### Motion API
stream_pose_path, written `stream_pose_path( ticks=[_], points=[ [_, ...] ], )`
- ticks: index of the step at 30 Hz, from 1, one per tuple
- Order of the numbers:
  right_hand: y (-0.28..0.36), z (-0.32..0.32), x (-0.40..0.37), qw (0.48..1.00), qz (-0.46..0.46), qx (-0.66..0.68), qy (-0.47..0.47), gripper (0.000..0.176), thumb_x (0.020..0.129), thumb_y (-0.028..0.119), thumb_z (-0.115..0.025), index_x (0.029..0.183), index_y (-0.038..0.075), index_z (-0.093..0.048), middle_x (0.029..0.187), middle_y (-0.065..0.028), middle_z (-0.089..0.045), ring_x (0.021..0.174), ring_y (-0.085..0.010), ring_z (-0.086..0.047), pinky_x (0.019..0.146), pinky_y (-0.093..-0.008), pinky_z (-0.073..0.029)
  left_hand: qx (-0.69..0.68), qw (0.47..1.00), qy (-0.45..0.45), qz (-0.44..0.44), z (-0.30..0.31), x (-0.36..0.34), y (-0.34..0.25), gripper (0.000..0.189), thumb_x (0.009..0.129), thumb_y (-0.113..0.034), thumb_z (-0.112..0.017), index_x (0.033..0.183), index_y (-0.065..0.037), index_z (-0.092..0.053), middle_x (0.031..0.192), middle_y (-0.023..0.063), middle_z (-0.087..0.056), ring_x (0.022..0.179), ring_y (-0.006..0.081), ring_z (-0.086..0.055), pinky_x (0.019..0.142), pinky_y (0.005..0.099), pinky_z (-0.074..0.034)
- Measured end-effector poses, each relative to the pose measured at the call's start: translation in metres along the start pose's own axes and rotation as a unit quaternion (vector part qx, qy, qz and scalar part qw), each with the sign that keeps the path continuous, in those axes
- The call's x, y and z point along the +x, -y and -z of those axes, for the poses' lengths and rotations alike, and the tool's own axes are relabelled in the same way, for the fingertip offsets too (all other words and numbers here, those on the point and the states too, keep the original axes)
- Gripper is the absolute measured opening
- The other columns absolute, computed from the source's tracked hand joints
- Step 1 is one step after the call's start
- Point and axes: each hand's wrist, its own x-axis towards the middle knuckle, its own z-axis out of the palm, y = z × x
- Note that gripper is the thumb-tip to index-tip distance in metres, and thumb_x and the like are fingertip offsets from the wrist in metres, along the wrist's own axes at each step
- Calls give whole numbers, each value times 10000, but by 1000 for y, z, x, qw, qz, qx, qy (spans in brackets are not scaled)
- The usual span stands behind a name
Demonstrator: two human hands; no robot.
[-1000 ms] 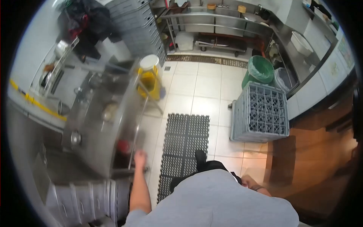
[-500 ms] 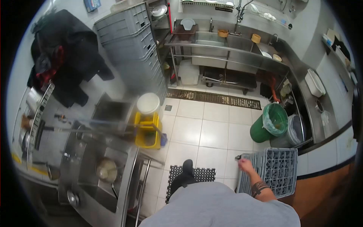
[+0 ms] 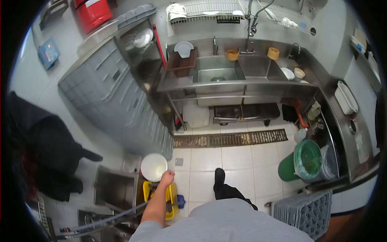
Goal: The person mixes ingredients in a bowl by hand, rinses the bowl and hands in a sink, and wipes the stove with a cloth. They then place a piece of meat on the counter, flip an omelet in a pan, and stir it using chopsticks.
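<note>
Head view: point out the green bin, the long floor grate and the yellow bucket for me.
Green bin (image 3: 287, 167): head view, outer side wall.
Floor grate (image 3: 229, 139): head view, middle of its slotted top.
Yellow bucket (image 3: 174, 194): head view, right-hand rim.

Grey top (image 3: 225, 220), plain, short sleeve (image 3: 148, 229). Dark trousers (image 3: 234, 193). Black shoe (image 3: 219, 177), rounded toe. No markings readable on the fabric.

Note pale basin (image 3: 184, 49) near back left corner of steel bench (image 3: 258, 85) — plus two tan containers (image 3: 232, 55) along back edge. Locate green bin (image 3: 288, 166) near side bench's (image 3: 350, 139) front edge — on floor.
</note>
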Motion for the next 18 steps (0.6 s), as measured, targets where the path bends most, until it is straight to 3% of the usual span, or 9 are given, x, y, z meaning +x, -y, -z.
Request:
stream_pose_path(
  ticks=[3,5,6,8,9,10,12,14,18],
  points=[
    [14,61,119,995,91,-37,-17,240,814,264,-702,948,67,-733,919,-165,-720,895,-326,-707,766,-447,-560,75,996,39,23,-14,50,-40,297,955,-280,-594,1009,-8,-702,961,227,-724,911,367,-699,819,454,-543],
    [18,118,230,946,279,-139,-89,217,784,267,-719,898,84,-736,900,-150,-721,915,-319,-706,780,-457,-558,53,986,154,37,-19,71,-76,324,965,-321,-603,1011,-17,-704,932,214,-725,888,359,-703,809,441,-545],
    [32,151,296,973,205,15,-108,203,775,270,-716,868,91,-735,872,-133,-718,893,-320,-708,768,-459,-561,52,987,150,33,-19,88,-101,324,965,-321,-603,1011,-17,-704,932,214,-725,888,359,-703,809,441,-545],
    [125,269,354,991,65,68,-100,191,861,207,-615,794,54,-706,769,-125,-704,692,-267,-690,610,-394,-547,102,981,119,-114,-15,107,-138,285,966,-301,-608,1005,-38,-710,927,181,-732,880,321,-708,803,415,-552],
    [175,331,383,991,-6,94,-100,241,905,175,-564,757,35,-692,717,-122,-698,592,-241,-680,532,-361,-540,67,988,101,-101,-11,125,-157,256,962,-278,-614,1008,-45,-712,937,168,-733,881,309,-709,806,408,-555],
    [199,372,421,971,130,-24,-198,199,905,158,-571,802,35,-690,666,-83,-676,554,-224,-649,506,-348,-515,29,992,84,-87,-6,144,-181,228,958,-255,-621,1010,-53,-713,947,155,-734,881,297,-709,810,400,-557],
    [308,471,437,940,62,213,-258,150,898,138,-620,800,36,-672,661,-68,-639,551,-163,-595,489,-321,-467,-40,994,63,-83,5,194,-219,183,942,-207,-651,1015,-48,-706,1000,149,-720,897,299,-705,815,393,-555],
    [383,546,465,924,87,292,-232,122,938,125,-631,890,24,-680,719,-37,-649,609,-154,-608,549,-303,-493,-50,991,31,-121,25,255,-266,187,944,-212,-654,1016,-47,-706,1023,146,-714,894,297,-703,808,385,-554],
    [487,620,526,915,137,277,-261,127,942,126,-637,888,24,-688,782,-31,-668,701,-143,-639,645,-305,-526,-57,966,-41,-248,82,428,-368,269,951,-275,-648,1090,-52,-704,932,198,-724,867,363,-715,756,422,-557]
  ],
)
